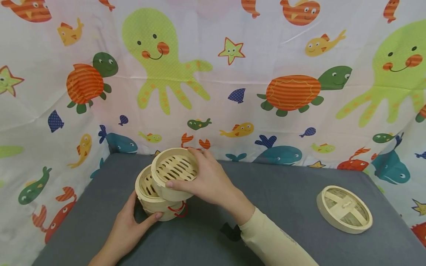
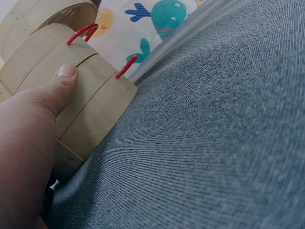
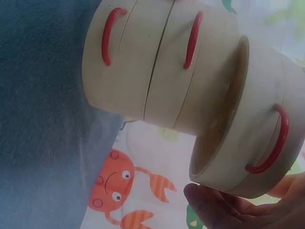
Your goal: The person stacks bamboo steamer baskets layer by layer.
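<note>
Two bamboo steamer baskets stand stacked on the grey cloth, with red cord loops on their sides. My left hand grips this stack from the left, its thumb pressed on the wall near the seam. A third bamboo steamer basket, with a slatted base, is tilted and offset to the right over the stack's top. My right hand holds it by the rim, thumb in front and fingers behind. In the right wrist view, its underside opening faces the stack, and a red loop shows.
A round bamboo lid with a crossed top lies at the right on the grey cloth. Beside my right forearm is a small black object. A curtain printed with sea animals rises behind and along both sides.
</note>
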Motion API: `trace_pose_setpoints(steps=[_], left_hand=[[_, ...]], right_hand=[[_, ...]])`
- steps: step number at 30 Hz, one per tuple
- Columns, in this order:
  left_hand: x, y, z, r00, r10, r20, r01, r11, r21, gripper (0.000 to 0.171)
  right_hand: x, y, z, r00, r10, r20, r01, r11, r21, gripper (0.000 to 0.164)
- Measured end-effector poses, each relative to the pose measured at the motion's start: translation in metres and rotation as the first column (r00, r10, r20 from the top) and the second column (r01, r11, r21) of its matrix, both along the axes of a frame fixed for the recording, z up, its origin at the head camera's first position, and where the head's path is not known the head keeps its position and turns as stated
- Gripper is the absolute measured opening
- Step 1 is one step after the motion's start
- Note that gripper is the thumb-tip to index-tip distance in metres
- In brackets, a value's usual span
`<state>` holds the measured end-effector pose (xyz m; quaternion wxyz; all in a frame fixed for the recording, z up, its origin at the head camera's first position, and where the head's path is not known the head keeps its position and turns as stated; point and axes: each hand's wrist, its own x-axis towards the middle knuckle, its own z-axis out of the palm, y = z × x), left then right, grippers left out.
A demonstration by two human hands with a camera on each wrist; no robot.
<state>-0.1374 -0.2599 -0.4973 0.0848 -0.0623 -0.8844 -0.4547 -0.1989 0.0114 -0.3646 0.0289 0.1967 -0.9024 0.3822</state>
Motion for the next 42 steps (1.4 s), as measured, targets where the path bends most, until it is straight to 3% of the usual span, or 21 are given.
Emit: trace_pose_setpoints(steps=[9, 17, 27, 42], left_hand=[[0.001, 0.001, 0.002, 1.000, -0.002, -0.006, 0.002, 1.000, -0.003, 0.111], [-0.001, -0.001, 0.001, 1.000, -0.006, 0.001, 0.006, 1.000, -0.021, 0.111], [-0.001, -0.002, -0.001, 1.000, -0.005, 0.001, 0.005, 1.000, -0.022, 0.110], [-0.001, 0.000, -0.001, 1.000, -0.004, 0.003, 0.004, 1.000, -0.022, 0.108]], right_hand=[[-0.004, -0.013, 0.001, 1.000, 0.028, 0.002, -0.028, 1.000, -0.010, 0.110], [-0.003, -0.023, 0.004, 0.999, 0.034, 0.038, -0.034, 0.999, 0.001, 0.118], [0.001, -0.040, 0.004, 0.999, -0.036, 0.041, 0.036, 0.999, 0.003, 0.117], [0.008, -0.051, 0.005, 0.997, -0.067, 0.042, 0.065, 0.997, 0.037, 0.120]])
